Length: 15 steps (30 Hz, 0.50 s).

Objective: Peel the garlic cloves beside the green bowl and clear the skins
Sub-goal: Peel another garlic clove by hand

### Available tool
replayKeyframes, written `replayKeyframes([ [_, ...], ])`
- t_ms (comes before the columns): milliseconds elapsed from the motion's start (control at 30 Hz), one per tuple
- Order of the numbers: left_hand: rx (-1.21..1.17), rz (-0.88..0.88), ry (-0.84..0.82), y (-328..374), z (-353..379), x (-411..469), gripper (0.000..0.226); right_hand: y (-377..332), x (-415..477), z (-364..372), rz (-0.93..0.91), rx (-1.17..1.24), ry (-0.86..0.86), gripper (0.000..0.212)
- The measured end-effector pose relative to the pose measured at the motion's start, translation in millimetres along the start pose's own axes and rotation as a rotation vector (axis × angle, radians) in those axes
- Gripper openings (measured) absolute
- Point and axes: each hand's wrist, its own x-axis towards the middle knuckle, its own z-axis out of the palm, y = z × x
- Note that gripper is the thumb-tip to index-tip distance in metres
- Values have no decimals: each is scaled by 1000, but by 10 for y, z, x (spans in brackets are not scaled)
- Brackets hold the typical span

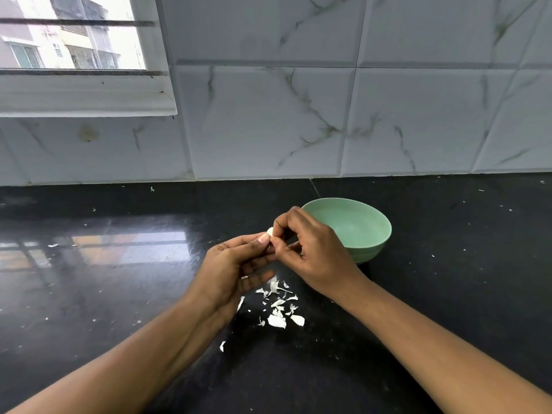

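A pale garlic clove (270,231) is held in the air between both hands, just left of the green bowl (363,231). My left hand (234,265) pinches it from below with thumb and fingertips. My right hand (309,249) pinches its other side from above, fingers curled, partly hiding the bowl's near left rim. Most of the clove is hidden by the fingers. The bowl's visible inside holds nothing. Several white garlic skins (279,306) lie scattered on the black countertop (119,294) below the hands.
A marble-patterned tiled wall (328,100) rises behind the counter, with a window (74,40) at the upper left. Tiny skin flecks dot the counter, one larger piece (222,346) near my left forearm.
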Motion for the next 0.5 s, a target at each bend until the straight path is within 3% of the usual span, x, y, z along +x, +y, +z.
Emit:
replayKeyframes([
  [267, 29, -40, -49, 116, -61, 35, 24, 51, 1, -42, 6, 107, -76, 13],
  [400, 181, -77, -159, 169, -151, 71, 15, 54, 18, -77, -19, 122, -170, 16],
  [500, 160, -88, -205, 171, -186, 93, 15, 54, 33, -110, -13, 116, -188, 16],
])
